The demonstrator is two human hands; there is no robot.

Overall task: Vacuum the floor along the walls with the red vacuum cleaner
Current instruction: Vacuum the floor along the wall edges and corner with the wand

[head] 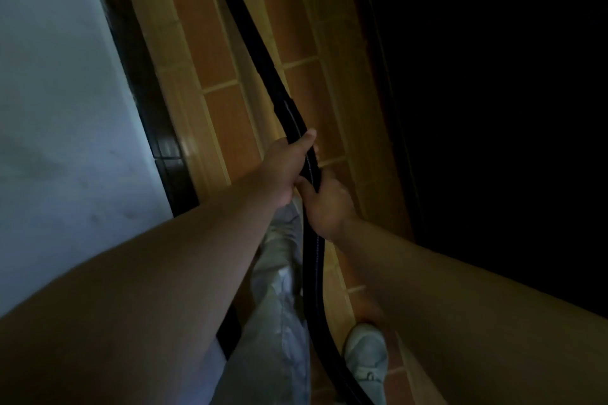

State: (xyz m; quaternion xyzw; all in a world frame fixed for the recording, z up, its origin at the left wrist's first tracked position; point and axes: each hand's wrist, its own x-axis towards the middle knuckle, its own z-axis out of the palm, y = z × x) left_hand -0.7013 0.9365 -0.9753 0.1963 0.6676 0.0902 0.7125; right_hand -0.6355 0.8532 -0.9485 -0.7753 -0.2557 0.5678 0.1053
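Evidently both hands share one long, rigid black vacuum wand (253,52), likely for steering it along the dark glossy skirting board (141,76): the left hand (289,164) is wrapped round it higher up, the right hand (325,204) clasps it just below, touching. From that grip the wand runs forward over the orange tiled floor (214,43), its tip near the skirting board; the black ribbed hose (316,273) trails back. No red vacuum body is visible.

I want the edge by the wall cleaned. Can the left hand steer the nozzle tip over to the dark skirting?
Probably yes. The left hand grips the wand, and only bare tiles separate its tip from the skirting.
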